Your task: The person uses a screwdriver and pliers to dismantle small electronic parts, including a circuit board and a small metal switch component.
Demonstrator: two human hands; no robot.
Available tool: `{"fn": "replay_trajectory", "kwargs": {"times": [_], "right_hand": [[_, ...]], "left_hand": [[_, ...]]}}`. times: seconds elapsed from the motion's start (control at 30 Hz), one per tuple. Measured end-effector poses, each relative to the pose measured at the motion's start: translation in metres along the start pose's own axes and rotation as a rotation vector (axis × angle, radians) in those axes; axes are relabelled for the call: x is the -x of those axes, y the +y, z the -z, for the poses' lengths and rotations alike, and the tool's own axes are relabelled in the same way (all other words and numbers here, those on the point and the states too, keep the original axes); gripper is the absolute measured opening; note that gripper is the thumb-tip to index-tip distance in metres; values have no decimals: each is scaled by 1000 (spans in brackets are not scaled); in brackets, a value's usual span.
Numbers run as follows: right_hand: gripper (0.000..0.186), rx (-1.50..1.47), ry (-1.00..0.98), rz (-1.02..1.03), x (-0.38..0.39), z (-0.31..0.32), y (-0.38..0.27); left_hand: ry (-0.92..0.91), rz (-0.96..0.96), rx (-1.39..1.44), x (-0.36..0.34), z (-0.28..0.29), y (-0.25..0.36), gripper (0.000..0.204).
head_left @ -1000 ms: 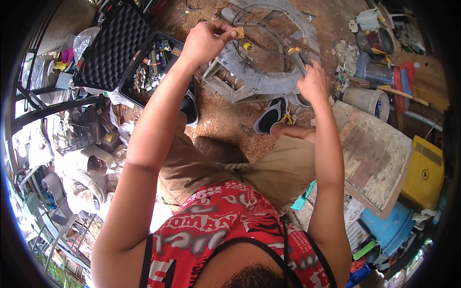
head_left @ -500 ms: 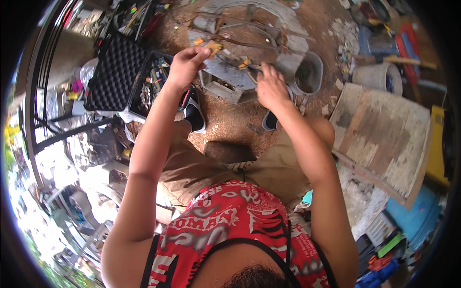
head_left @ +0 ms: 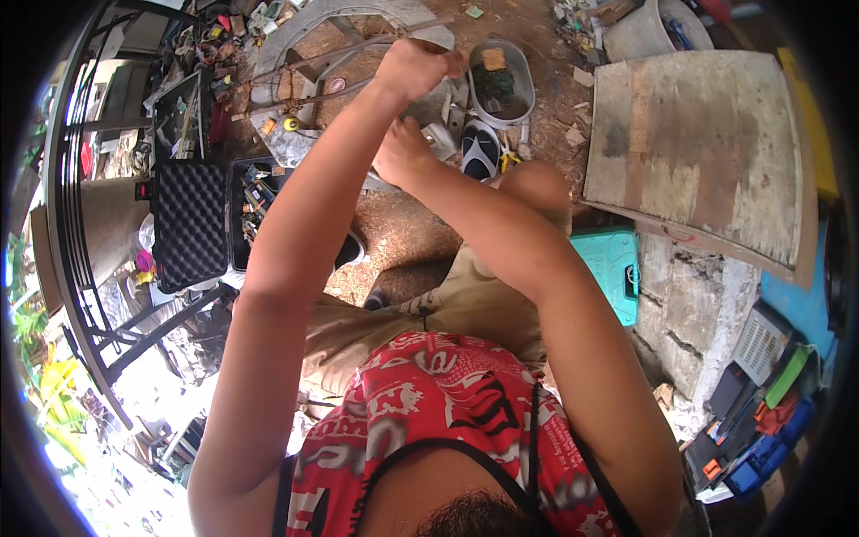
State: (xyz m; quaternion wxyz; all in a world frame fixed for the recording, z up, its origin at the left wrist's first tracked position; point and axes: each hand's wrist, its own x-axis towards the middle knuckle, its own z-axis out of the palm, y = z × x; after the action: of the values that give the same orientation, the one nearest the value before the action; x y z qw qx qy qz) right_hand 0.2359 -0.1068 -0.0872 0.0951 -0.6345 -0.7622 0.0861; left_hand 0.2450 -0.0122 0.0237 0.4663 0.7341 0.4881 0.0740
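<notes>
My left hand reaches over the grey ring-shaped work surface, its blurred fingers pointing toward a clear plastic tub. A small tan piece shows within the tub's outline, apart from my fingertips. Lower down, close beside my left forearm, my right hand is closed over the near part of the surface. What it grips, if anything, is hidden. On the left part of the surface lie a small round yellow object and an orange-tan bit.
An open black case with foam lining stands at left, tools inside. At right are a worn wooden board and a teal case. A shoe is beside the tub. Two rusty rods cross the surface.
My left hand has swung right toward the tub, and the tan piece it held now shows there. My right hand has moved left, under my left forearm. The view has turned right.
</notes>
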Motion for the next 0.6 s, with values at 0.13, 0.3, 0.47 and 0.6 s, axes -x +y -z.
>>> {"fn": "replay_trajectory", "kwargs": {"times": [0.13,0.3,0.47,0.6], "right_hand": [[30,-43,-19,0,-7,-17,10],[26,14,-312,-33,-1,33,4],[23,-99,-368,-45,-3,50,2],[23,-95,-253,34,-7,57,8]], "left_hand": [[118,-36,-42,-7,-14,-7,45],[280,-308,334,35,54,-71,31],[447,-79,345,89,135,-179,30],[579,19,-26,118,155,-255,34]]}}
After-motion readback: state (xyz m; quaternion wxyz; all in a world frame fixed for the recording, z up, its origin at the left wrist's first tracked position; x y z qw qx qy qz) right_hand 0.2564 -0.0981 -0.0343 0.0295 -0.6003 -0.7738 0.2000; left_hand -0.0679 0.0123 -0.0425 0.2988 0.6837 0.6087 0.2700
